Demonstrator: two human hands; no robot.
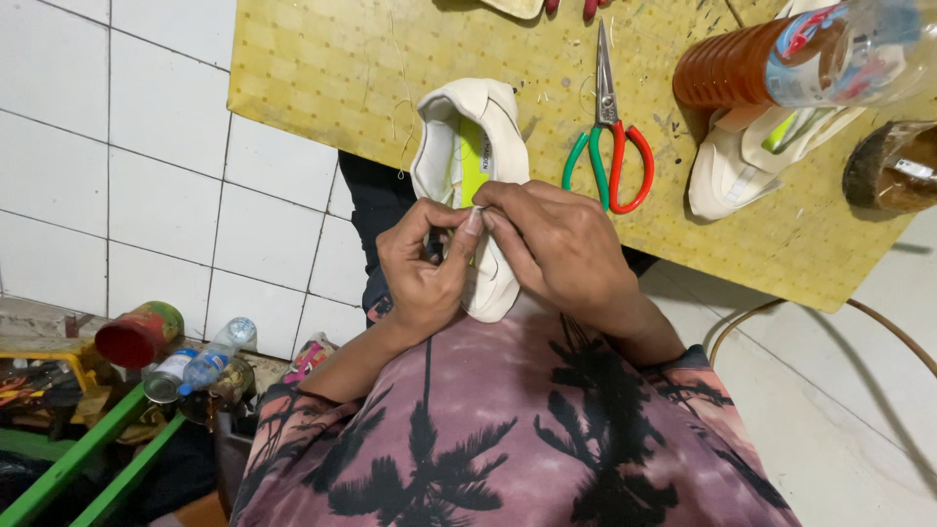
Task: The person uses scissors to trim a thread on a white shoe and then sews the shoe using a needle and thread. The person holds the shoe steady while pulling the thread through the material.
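Amber liquid fills the lower part of the clear plastic bottle (781, 59) lying on its side at the far right of the yellow table (312, 59), resting over a second white shoe (727, 171). Just right of it, a brown round container (893, 168) sits at the table's edge; I cannot tell what it holds. Down on the left, near the floor, a red-mouthed tin (137, 335) and a small water bottle (217, 353) lie among clutter.

My left hand (422, 268) curls around the near end of the white shoe (468, 146), fingers bent, thumb and forefinger pinched together. My right hand (561, 244) closes over the shoe from the right, its fingertips meeting the left thumb at the shoe's edge; both pinch something too small to make out.

The shoe lies at the table's near edge, opening up, cream-white with a bright yellow-green insole showing inside. Scissors (610, 146) with one green and one red handle lie just to its right.
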